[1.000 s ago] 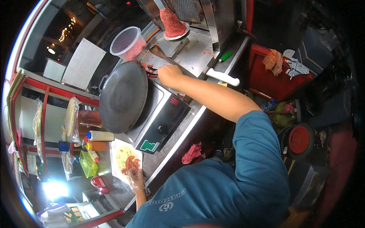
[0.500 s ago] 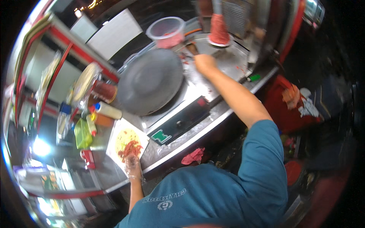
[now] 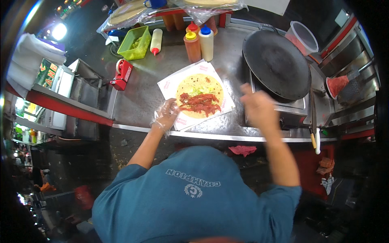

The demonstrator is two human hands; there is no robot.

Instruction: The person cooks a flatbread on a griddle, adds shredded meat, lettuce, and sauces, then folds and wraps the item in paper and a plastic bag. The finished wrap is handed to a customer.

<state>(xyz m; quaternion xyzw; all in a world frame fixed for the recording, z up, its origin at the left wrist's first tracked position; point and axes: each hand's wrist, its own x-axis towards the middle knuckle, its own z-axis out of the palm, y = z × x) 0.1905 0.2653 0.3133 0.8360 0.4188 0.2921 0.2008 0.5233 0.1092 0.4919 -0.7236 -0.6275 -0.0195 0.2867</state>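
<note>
Round, flat, pale-yellow flatbread (image 3: 189, 84), speckled with dark reddish spots; open, unfolded, lying flat on white square paper sheets (image 3: 226, 106) with faint pink print. Sheets overlapping, slightly offset, set askew on grey metal counter (image 3: 142, 95), near its front edge. Reddish-brown shredded meat strips (image 3: 200, 104) heaped in loose crosswise band over near half of flatbread. Pale-green shredded vegetable (image 3: 202, 90) scattered around middle, just beyond meat and partly beneath it. Far margin of flatbread mostly bare.

The flatbread (image 3: 187, 84) lies on paper (image 3: 225, 97), meat (image 3: 200, 103) on it; behind it stand squeeze bottles (image 3: 206, 45), left a tape dispenser (image 3: 121, 75), right a pan (image 3: 277, 65).
</note>
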